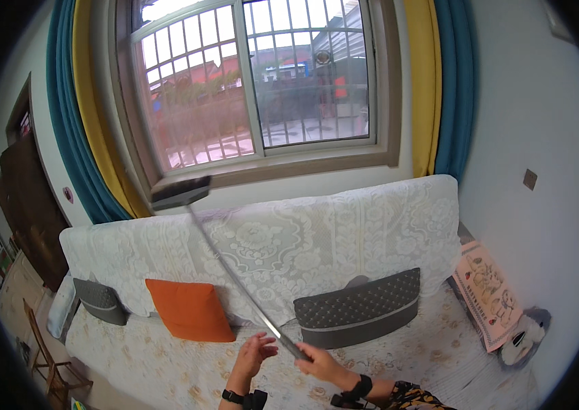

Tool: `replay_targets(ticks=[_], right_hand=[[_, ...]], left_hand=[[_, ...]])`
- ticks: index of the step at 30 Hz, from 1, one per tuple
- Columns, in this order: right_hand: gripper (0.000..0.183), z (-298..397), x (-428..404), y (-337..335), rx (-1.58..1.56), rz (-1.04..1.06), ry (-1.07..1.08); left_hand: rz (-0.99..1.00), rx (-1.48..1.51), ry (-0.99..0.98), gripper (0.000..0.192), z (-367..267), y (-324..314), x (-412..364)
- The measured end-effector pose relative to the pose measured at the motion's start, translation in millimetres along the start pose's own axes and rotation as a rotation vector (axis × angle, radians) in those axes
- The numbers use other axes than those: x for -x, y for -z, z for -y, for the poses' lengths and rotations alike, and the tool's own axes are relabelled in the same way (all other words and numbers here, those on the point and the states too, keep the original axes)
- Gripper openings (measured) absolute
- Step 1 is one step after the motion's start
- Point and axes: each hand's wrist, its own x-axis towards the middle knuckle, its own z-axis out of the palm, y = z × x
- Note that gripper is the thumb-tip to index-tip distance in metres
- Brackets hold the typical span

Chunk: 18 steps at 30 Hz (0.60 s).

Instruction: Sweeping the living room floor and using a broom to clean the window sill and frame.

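My right hand (316, 362) grips the dark grip at the lower end of a long metal pole (238, 282). Beside the pole, my left hand (254, 353) is raised with its fingers apart and holds nothing. The pole slants up and to the left over a sofa, and its far end carries a dark broom or brush head (182, 192). That head is seen in front of the left part of the window sill (289, 166), just above the sofa back; whether it touches is not clear. Both wrists wear black straps.
The sofa back bears a white lace cover (259, 241). On the seat lie an orange cushion (189, 310), a large gray cushion (361, 310) and a smaller gray one (100, 302). A plush toy (525, 338) sits at right, a wooden chair (56, 374) at left. Curtains flank the barred window.
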Motion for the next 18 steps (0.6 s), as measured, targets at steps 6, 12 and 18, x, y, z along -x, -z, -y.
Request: replay_targets(ticks=[6, 12, 18], right_hand=[[0.041, 5.5, 49.6, -27.7, -0.095, 0.328, -0.167], [0.043, -38.2, 43.2, -39.0, 0.071, 0.562, -0.382], [0.039, -83.7, 42.2, -56.4, -0.339, 0.653, -0.525]], left_hand=[[-0.227, 0.359, -0.232, 0.031, -27.5, 29.4, 24.3], [-0.425, 0.366, -0.224, 0.011, 5.0, 85.5, 102.8], [-0.805, 0.318, -0.245, 0.017, 8.2, 70.6, 164.0]])
